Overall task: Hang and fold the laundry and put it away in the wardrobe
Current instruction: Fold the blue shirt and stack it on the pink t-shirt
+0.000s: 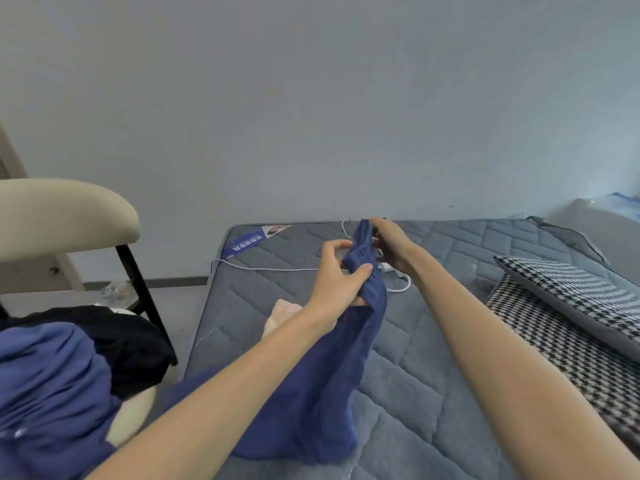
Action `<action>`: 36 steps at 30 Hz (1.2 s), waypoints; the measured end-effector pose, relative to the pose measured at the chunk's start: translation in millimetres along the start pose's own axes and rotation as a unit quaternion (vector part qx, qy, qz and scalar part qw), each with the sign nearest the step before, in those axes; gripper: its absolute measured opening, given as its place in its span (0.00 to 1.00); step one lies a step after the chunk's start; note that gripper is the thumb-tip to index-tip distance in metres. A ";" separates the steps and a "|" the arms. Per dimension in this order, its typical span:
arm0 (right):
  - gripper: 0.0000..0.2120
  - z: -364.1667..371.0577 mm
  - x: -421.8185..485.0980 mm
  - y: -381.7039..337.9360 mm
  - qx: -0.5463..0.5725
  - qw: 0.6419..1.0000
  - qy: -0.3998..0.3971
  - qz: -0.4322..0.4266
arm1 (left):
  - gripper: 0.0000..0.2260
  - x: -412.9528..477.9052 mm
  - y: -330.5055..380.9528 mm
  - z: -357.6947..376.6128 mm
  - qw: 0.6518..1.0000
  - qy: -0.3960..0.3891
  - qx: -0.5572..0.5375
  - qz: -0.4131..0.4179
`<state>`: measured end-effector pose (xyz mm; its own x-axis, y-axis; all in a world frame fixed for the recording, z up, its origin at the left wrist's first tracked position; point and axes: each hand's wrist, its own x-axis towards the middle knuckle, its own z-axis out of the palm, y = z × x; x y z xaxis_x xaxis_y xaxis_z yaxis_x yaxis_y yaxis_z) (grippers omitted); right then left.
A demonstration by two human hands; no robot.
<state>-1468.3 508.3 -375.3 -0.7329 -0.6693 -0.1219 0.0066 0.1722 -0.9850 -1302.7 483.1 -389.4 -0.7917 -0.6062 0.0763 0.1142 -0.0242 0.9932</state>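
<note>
A dark blue garment (311, 393) is lifted at one end above the grey quilted mattress (433, 358), its lower part trailing down onto the bed. My left hand (337, 275) grips its bunched ribbed edge from the left. My right hand (391, 244) pinches the top of the same edge from the right, a little farther away. A pale cloth (280, 315) lies on the mattress behind my left forearm, partly hidden.
A chair (69, 216) with a cream backrest stands at the left, piled with a black garment (128, 337) and a blue one (48, 386). A white cable (270, 269) runs across the mattress. Houndstooth pillows (571, 306) lie at the right.
</note>
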 end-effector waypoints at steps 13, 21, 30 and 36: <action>0.11 118.3 13.3 119.8 -0.343 0.926 -0.158 -0.011 | 0.16 -52.0 -140.2 -83.1 0.965 0.026 -0.003 -0.261; 0.16 162.7 -0.2 173.2 -0.374 0.905 -0.201 -0.021 | 0.06 -71.0 -182.7 -137.2 0.935 0.005 0.092 -0.344; 0.16 97.5 -26.2 217.5 -0.424 0.896 0.116 0.057 | 0.15 -61.7 -214.1 -181.0 0.897 0.056 0.342 -0.276; 0.28 77.3 -55.1 247.6 -0.389 0.876 0.163 0.232 | 0.11 -60.3 -220.4 -187.9 0.909 0.071 0.339 -0.232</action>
<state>-1373.8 531.9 -621.9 -0.9305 -0.1766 -0.3210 -0.0180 0.8972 -0.4413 -1167.4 375.6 -629.4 -0.5690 -0.7532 -0.3300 -0.6472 0.1627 0.7448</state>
